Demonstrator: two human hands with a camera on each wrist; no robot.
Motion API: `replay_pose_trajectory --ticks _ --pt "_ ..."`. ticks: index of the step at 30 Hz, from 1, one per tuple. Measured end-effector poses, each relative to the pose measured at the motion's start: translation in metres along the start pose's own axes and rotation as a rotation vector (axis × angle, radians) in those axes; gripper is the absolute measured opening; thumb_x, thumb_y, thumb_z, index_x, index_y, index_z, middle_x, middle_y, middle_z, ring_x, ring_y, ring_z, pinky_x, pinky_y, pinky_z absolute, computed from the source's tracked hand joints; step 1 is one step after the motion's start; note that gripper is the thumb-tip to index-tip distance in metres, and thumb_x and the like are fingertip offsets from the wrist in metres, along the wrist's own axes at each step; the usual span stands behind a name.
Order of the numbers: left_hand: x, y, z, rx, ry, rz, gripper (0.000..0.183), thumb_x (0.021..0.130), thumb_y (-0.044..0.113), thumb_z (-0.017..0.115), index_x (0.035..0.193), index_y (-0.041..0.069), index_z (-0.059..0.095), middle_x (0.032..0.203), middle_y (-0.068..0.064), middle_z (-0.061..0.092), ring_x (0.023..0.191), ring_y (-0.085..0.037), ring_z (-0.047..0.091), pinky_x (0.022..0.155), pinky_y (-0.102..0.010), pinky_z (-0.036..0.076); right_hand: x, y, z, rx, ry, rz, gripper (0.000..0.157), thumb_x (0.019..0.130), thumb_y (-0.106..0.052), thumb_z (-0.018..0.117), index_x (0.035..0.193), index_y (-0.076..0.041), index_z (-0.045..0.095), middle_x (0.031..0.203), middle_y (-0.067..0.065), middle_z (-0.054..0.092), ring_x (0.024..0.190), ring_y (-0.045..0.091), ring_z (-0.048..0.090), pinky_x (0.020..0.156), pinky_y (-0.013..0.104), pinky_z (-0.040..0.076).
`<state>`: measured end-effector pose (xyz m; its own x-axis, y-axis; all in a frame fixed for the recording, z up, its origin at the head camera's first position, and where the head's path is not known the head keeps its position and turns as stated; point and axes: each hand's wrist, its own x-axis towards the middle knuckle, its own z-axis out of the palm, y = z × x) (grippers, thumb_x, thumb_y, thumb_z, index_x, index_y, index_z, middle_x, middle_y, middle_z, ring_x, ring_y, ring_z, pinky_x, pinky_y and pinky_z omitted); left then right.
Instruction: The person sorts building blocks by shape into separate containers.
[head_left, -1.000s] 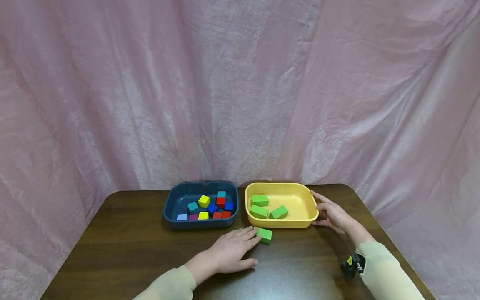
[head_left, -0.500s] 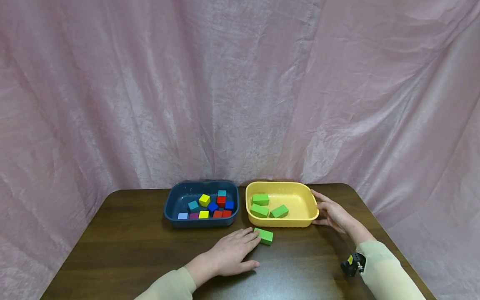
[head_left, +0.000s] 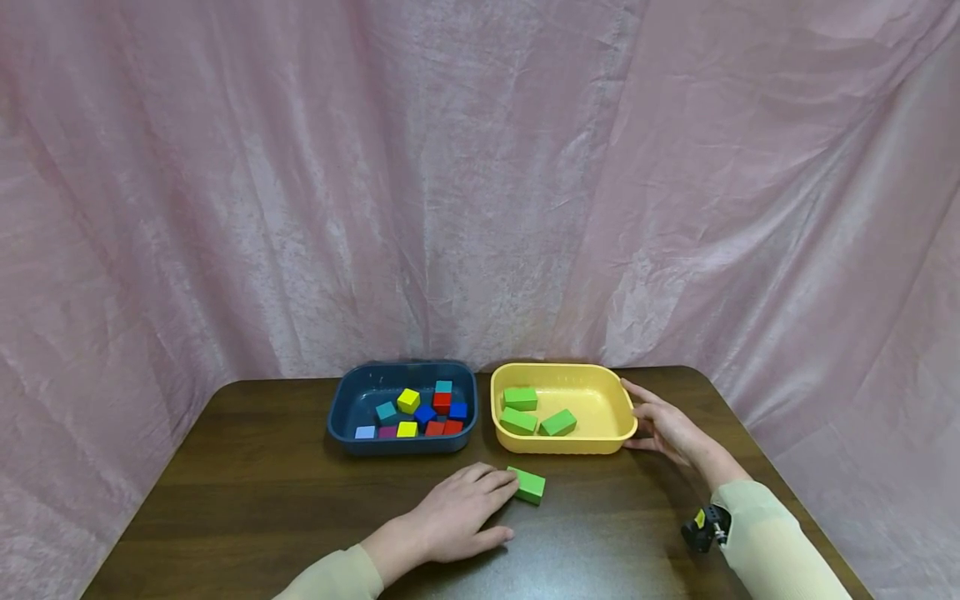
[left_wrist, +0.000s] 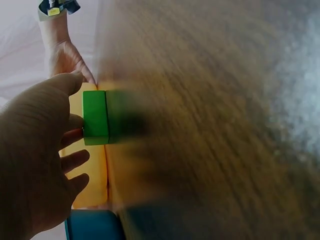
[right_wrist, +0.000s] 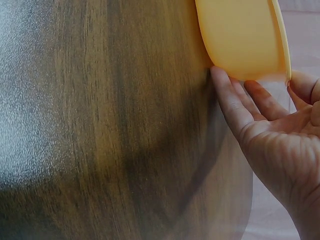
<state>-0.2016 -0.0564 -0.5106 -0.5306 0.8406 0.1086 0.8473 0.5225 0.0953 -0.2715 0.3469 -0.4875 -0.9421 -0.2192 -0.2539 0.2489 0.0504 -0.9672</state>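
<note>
In the head view my left hand [head_left: 461, 517] lies low over the table with its fingers extended, and the fingertips touch the left end of a green block [head_left: 528, 485]. Its thumb stands apart from the block. The left wrist view shows this green block [left_wrist: 95, 117] right at the fingertips. At the far right, my right hand [head_left: 671, 429] rests its fingertips against the right side of a yellow tray [head_left: 600, 404]. Seen from the right wrist, the fingers [right_wrist: 232, 102] touch the tray's end wall, relaxed rather than wrapped round it. Several green blocks [head_left: 557, 423] lie inside the yellow tray.
Left of the yellow tray stands a dark blue tray [head_left: 345, 446] with several small coloured cubes [head_left: 424, 415]. Both trays sit near the back edge of the brown wooden table [head_left: 247, 500]. A pink curtain [head_left: 480, 183] hangs behind it.
My left hand has drawn back slightly toward me, and the green block at its fingertips has moved the same way, farther from the yellow tray. The right hand stays in place.
</note>
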Motion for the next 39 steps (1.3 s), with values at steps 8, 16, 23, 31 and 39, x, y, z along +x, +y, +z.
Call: replay_pose_trajectory --ticks 8,16,23,31,39 --pt "-0.005 0.004 -0.001 -0.015 -0.019 -0.001 0.062 0.104 0.054 0.051 0.152 0.015 0.051 0.154 0.002 0.047 0.135 -0.018 0.044 0.115 -0.042 0.037 0.000 0.001 -0.001 -0.006 -0.002 -0.001 0.068 0.107 -0.008 0.036 0.167 -0.022 0.006 0.164 0.027 0.014 0.128 0.032 0.054 0.097 0.056 0.052" --pt "-0.007 0.008 -0.003 -0.018 -0.037 0.024 0.060 0.105 0.054 0.049 0.151 0.015 0.053 0.152 0.002 0.049 0.136 -0.018 0.044 0.117 -0.045 0.035 0.000 0.001 -0.001 -0.009 0.000 0.000 0.069 0.107 -0.007 0.037 0.167 -0.022 0.006 0.164 0.029 0.016 0.125 0.030 0.057 0.097 0.056 0.052" --pt "-0.008 0.009 -0.004 -0.063 -0.018 0.019 0.054 0.104 0.052 0.053 0.146 0.019 0.058 0.144 0.006 0.054 0.130 -0.015 0.047 0.114 -0.044 0.039 0.001 0.001 -0.001 -0.007 0.001 0.000 0.070 0.106 -0.007 0.038 0.167 -0.022 0.006 0.164 0.028 0.016 0.124 0.029 0.057 0.097 0.056 0.052" --pt "0.002 0.008 -0.004 -0.155 0.070 -0.127 0.045 0.097 0.041 0.069 0.139 0.023 0.064 0.133 0.006 0.060 0.122 -0.016 0.054 0.103 -0.041 0.049 0.000 0.002 0.000 -0.011 -0.006 -0.006 0.069 0.107 -0.007 0.037 0.167 -0.022 0.006 0.164 0.027 0.015 0.125 0.030 0.056 0.098 0.056 0.052" --pt "0.018 0.006 -0.006 -0.185 0.104 -0.215 0.047 0.090 0.039 0.078 0.133 0.023 0.068 0.120 0.007 0.064 0.110 -0.014 0.057 0.093 -0.036 0.052 0.000 0.001 -0.001 -0.002 -0.006 -0.005 0.068 0.107 -0.005 0.034 0.167 -0.021 0.005 0.163 0.028 0.016 0.127 0.036 0.054 0.097 0.054 0.053"
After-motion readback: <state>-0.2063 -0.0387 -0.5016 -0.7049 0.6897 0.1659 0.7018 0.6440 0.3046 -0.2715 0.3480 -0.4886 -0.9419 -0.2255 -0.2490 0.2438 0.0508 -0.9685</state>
